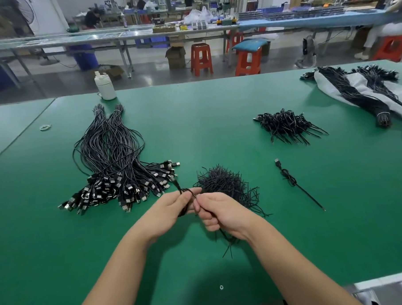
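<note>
- Cable (183, 208): black, coiled, held over the table (217, 119) near its front edge.
- Left hand (172, 207): fingers curled round the coil.
- Right hand (221, 212): thumb and forefinger pinch the cable, the other fingers curled.
- Tie pile (222, 181): just behind the hands.
- USB bundle (117, 160): to the left.

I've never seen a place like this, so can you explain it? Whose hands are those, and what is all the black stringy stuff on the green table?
The camera sits on a person's head and looks down, so you see that person's own hands. The left hand and right hand both hold one folded-up black cable. On the green table lie a big bundle of long cables with metal plugs, a heap of short black ties, a pile of cables already folded small, and one folded cable lying alone. A white bottle stands at the far edge.
</note>
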`<state>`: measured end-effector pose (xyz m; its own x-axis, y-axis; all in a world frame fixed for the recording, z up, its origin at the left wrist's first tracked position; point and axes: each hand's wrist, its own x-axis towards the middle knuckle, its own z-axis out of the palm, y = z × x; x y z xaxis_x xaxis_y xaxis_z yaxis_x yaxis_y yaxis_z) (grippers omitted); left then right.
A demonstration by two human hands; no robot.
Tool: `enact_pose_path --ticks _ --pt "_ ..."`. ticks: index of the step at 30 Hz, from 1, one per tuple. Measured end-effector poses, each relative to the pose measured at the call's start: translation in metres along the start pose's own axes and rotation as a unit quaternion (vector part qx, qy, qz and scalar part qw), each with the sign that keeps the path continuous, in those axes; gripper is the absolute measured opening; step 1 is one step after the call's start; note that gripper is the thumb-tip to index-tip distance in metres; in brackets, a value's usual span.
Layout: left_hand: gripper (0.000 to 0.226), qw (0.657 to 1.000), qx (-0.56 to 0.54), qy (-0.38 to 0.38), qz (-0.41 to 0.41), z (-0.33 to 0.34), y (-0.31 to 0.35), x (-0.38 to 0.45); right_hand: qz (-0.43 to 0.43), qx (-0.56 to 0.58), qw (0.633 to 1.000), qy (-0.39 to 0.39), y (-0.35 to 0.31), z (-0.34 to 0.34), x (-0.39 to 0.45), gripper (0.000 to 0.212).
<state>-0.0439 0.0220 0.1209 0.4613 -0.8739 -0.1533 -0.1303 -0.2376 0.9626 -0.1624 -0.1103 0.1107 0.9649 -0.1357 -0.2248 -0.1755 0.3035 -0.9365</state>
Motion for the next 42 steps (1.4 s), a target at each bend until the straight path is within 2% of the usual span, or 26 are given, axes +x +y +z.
enact_pose_path --ticks 4,7,12,15,17,18,20,23,25,29,32,36,39,42 --pt "0.034 0.998 -0.031 0.053 0.027 0.017 -0.006 0.006 -0.022 -0.136 0.99 0.043 0.003 0.007 -0.002 0.034" --pt "0.035 0.985 -0.132 0.107 0.012 0.03 -0.007 0.009 -0.019 -0.156 0.985 0.072 0.007 0.008 0.001 0.042" --pt "0.038 0.973 -0.201 0.105 0.031 0.035 -0.008 0.012 0.014 -0.228 0.967 0.108 0.016 0.001 0.008 0.049" --pt "0.037 0.947 -0.303 0.094 0.044 0.035 -0.002 0.012 0.029 -0.208 0.97 0.124 0.022 -0.004 0.007 0.033" --pt "0.037 0.933 -0.349 0.084 0.036 0.034 0.001 0.011 0.006 -0.12 0.987 0.11 0.025 -0.006 0.006 0.014" --pt "0.037 0.932 -0.354 0.077 0.029 0.034 0.002 0.01 -0.019 -0.064 0.994 0.089 0.025 -0.007 0.005 0.015" --pt "0.037 0.938 -0.34 0.063 0.014 0.036 0.004 0.008 -0.064 0.015 0.997 0.05 0.025 -0.007 0.004 0.04" --pt "0.036 0.941 -0.338 0.025 0.01 0.037 0.005 0.008 -0.09 0.014 0.993 0.072 0.026 -0.005 0.002 0.055" --pt "0.035 0.942 -0.334 -0.016 0.01 0.033 0.007 0.007 -0.101 -0.012 0.991 0.09 0.023 -0.006 -0.001 0.053" --pt "0.034 0.949 -0.3 -0.095 0.003 0.021 0.014 0.006 -0.125 -0.147 0.969 0.151 0.021 -0.003 -0.005 0.033" --pt "0.034 0.957 -0.262 -0.125 0.001 0.017 0.023 0.004 -0.134 -0.15 0.964 0.173 0.022 0.002 -0.007 0.02" --pt "0.032 0.964 -0.234 -0.125 -0.003 0.016 0.03 0.002 -0.139 -0.123 0.969 0.163 0.022 0.003 -0.008 0.021" --pt "0.034 0.964 -0.231 -0.129 -0.008 0.018 0.031 0.002 -0.115 -0.083 0.982 0.128 0.022 0.003 -0.007 0.027" --pt "0.034 0.964 -0.23 -0.132 -0.005 0.019 0.032 0.001 -0.119 -0.155 0.974 0.119 0.017 -0.002 -0.009 0.029"
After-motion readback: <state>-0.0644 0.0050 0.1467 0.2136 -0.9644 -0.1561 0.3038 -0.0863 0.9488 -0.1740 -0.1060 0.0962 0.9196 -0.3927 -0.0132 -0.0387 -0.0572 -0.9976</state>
